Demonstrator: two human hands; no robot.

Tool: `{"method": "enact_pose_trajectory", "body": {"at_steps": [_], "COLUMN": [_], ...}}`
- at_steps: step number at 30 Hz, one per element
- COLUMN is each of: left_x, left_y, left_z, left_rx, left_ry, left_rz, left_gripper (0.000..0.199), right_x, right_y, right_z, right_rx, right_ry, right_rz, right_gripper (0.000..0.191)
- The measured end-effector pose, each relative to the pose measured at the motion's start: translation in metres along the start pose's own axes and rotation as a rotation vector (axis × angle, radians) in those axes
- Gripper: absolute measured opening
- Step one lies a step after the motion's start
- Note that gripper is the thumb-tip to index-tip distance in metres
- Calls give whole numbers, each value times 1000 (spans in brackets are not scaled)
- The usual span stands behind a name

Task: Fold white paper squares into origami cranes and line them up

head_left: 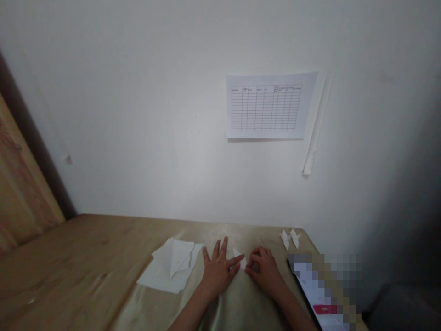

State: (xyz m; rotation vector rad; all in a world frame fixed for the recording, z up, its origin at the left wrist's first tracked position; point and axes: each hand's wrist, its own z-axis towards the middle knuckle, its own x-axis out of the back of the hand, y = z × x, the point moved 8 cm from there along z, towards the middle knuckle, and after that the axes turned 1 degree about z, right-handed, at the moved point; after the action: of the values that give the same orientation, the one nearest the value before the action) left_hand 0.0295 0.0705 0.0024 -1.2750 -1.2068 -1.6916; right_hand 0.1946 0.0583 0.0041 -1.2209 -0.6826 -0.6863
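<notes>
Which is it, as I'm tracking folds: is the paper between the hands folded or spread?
Folded, apparently: the paper shows a small, pointed outline.

Between the left hand (217, 272) and right hand (267, 271), the folded paper (243, 264) is plain white, like the paper sheets (161, 273) left of the grip. Beneath it, the tablecloth (99, 262) is tan with a golden sheen. Ahead, the printed sheet (265, 109) is white with a dark ruled grid, against a pale grey wall (138, 115). Rightward, the black-edged flat device (315, 289) shows crimson on pale lilac.
</notes>
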Motion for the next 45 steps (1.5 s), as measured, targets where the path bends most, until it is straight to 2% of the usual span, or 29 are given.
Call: {"method": "enact_pose_trajectory", "body": {"at_steps": [15,23,29,33,38,42,45], "left_x": [14,6,4,0,-5,-4,-4], "left_y": [-9,-20,-7,-5,-14,-20,-21], "left_z": [9,16,8,7,13,16,16], "left_rx": [72,78,-17,10,73,112,108], "left_ry": [83,65,60,50,13,24,51], "left_rz": [60,35,-14,-7,26,60,68], "left_gripper": [42,48,37,36,46,59,60], "right_x": [1,1,0,-4,-6,-4,-3], "right_y": [-3,-5,-8,-7,-3,-1,-2], "right_z": [-1,-6,-5,-4,-2,-2,-2], "right_rx": [3,39,39,26,22,33,38], "right_ry": [-17,2,28,11,15,47,52], "right_rz": [-17,-14,16,14,26,35,46], "right_gripper": [4,7,19,24,17,14,14]}}
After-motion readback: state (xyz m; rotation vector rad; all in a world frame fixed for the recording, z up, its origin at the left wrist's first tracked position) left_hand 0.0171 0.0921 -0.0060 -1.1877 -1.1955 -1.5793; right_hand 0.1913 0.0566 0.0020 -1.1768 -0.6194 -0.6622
